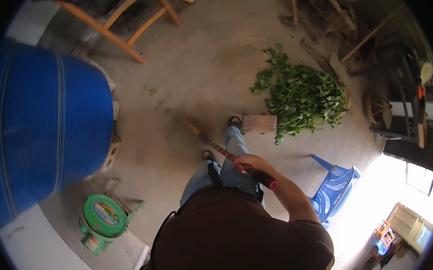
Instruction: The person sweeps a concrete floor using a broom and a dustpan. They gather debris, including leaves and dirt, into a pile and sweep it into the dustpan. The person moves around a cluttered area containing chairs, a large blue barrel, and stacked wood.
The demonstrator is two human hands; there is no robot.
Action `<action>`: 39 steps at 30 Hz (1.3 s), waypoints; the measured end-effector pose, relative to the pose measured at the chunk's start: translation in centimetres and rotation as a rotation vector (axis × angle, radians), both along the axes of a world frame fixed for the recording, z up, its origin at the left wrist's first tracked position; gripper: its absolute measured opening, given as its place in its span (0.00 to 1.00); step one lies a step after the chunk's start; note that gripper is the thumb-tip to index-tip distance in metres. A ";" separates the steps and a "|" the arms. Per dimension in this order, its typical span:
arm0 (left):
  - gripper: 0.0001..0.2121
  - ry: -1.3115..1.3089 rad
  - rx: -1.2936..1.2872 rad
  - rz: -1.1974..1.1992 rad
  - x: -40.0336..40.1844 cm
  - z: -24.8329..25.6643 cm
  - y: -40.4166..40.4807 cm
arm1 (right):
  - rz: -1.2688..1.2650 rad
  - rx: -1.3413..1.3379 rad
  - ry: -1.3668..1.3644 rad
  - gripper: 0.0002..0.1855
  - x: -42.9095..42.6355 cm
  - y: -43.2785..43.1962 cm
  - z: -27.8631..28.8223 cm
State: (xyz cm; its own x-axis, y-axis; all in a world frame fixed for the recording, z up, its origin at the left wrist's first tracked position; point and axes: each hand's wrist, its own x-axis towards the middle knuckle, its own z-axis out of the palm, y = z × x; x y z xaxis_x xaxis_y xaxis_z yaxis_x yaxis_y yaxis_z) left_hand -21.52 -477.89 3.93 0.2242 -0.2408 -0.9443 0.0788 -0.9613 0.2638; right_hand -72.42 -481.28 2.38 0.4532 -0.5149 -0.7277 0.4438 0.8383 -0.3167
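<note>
My right hand (251, 162) grips a long handle with red and black bands (220, 149), probably that of a broom. The handle slants away from my waist, down and to the left across my legs. Its far end is blurred close to the concrete floor, so its shape cannot be made out. My left hand is out of view. Just past my sandalled feet (234, 121) lies a reddish brick (259, 124). Against the brick's right side spreads a heap of green leafy vines (304, 98).
A large blue barrel (84, 118) stands at left on blocks, with a green round-topped machine (105, 215) below it. A wooden ladder-like frame (107, 33) is at upper left. Right of me is a blue plastic chair (331, 192). Wood and tools (330, 18) crowd the upper right. Leaf scraps (160, 104) dot the floor.
</note>
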 end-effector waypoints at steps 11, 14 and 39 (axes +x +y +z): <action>0.16 0.072 -0.047 -0.320 -18.4 -1.0 -20.5 | -0.013 0.042 0.596 0.12 -23.2 -9.6 12.0; 0.15 0.111 -0.099 -0.391 -23.4 -0.5 -23.0 | -0.036 0.049 0.843 0.12 -29.9 -14.6 7.8; 0.17 0.138 -0.095 -0.638 -49.1 -5.5 -52.6 | -0.401 0.095 0.573 0.09 -54.7 -31.6 12.6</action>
State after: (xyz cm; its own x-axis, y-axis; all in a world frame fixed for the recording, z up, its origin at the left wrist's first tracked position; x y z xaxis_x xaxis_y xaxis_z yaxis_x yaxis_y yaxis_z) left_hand -70.60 -530.45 -1.57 -0.1118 -0.3696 -0.9224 -0.4593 -0.8039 0.3778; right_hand -127.15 -512.84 15.01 -0.2265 -0.4841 -0.8452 0.5093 0.6808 -0.5265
